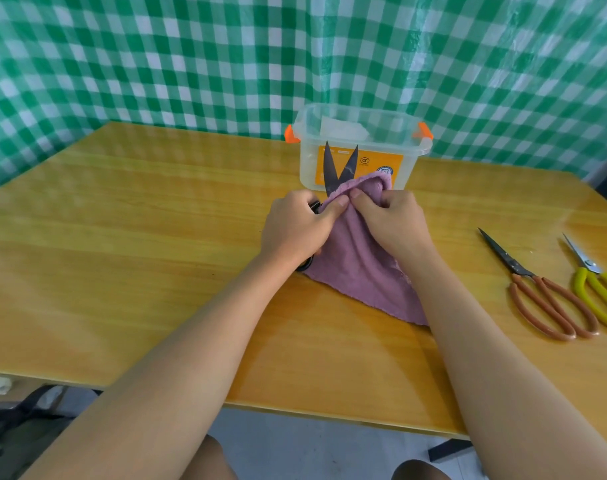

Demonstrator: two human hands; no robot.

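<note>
A: Holding what in the left hand (296, 226)?
B: Gripping black scissors (329, 174), with fingers curled round the dark handles, mostly hidden under the palm. Also pressing the thumb down on the fold of a purple cloth (357, 268).
A: And in the right hand (390, 220)?
B: Pinching that same fold, with thumb and curled fingers bunched on its top edge, thumb tip just beside the left thumb tip.
A: Pointing which way, those blades?
B: Up and away from the body, spread apart in a V, rising from behind the fold, in front of a clear plastic box (307, 164).
A: As for the cloth, lying where?
B: Near the middle of a wooden table (139, 254), draped between both hands, lifted at the far end, spread flat toward the near edge beside the right forearm. Just short of the box; touching it or not, impossible to tell.
A: Anything more about the box?
B: Standing open-topped at the table's far side, with orange clips on both ends, an orange label on the front and something white inside.
A: Elsewhere on the table?
B: Off to the right, well apart from the cloth: brown-handled scissors (518, 270) and yellow-handled scissors (586, 292), lying side by side, closed, with tips pointing away. Behind everything, a green checked curtain (156, 64).
</note>
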